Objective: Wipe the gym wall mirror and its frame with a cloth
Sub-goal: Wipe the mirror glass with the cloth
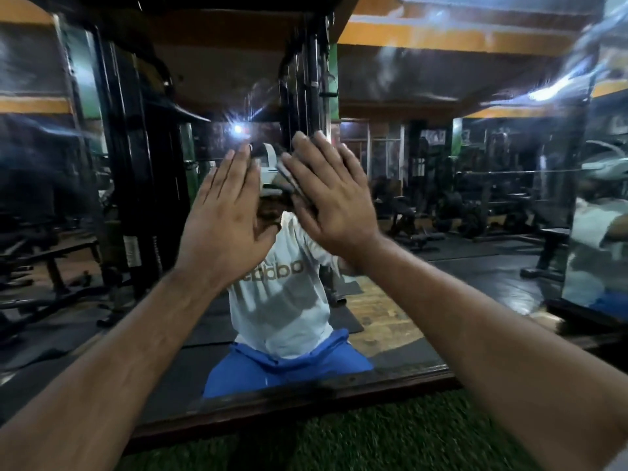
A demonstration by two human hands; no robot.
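Observation:
The wall mirror (424,205) fills most of the view, smeared and streaked, with a dark wooden frame (306,399) along its bottom edge. My left hand (227,215) and my right hand (333,195) are both raised in front of the glass at face height, fingers straight and spread, palms toward the mirror. Neither hand holds anything, and no cloth shows in view. The reflection of a person in a white shirt and blue trousers sits behind my hands.
Green artificial turf (339,443) lies below the frame. A second mirror panel (601,205) stands at an angle on the right. The glass reflects a black cable machine (136,164), benches and dark floor mats.

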